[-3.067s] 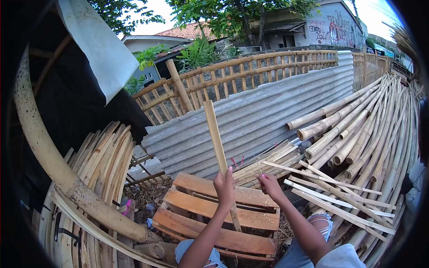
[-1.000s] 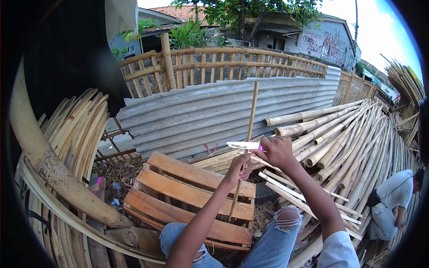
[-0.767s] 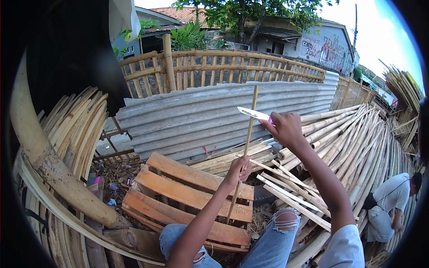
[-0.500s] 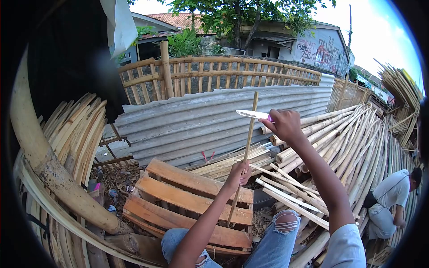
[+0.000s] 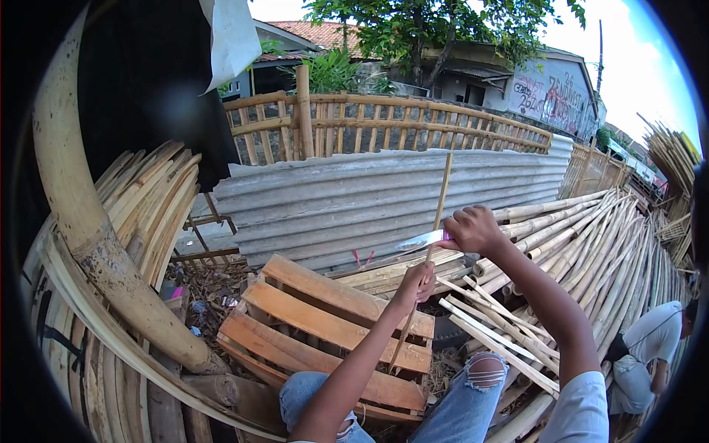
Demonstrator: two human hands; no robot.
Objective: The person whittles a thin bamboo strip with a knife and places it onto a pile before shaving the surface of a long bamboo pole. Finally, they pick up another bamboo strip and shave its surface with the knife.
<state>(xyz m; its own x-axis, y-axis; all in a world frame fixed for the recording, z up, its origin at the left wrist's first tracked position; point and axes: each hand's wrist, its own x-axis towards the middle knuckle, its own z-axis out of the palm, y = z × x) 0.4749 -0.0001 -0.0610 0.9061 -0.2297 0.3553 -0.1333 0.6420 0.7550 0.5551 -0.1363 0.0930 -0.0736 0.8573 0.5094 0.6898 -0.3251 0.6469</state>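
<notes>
A thin bamboo strip [image 5: 443, 190] stands nearly upright, leaning slightly right, with its lower end at the orange wooden slats [image 5: 317, 325]. My left hand [image 5: 416, 286] is wrapped round the strip below its middle. Just above it, my right hand [image 5: 473, 230] is closed on the handle of a knife [image 5: 421, 241]. The pale blade points left and crosses the strip a short way above my left hand. Most of the pink handle is hidden by my fingers.
Bamboo poles [image 5: 576, 236] lie at the right, with split pieces [image 5: 502, 336] nearer my knee. A person [image 5: 646, 354] bends at the far right. Bamboo strips and a thick pole [image 5: 111, 269] stand at the left. Corrugated sheeting [image 5: 354, 199] and a bamboo fence [image 5: 399, 122] stand ahead.
My right hand has moved the knife down along the strip, closer to my left hand. The whole view has shifted, so the surroundings appear further right. Both hands keep their hold.
</notes>
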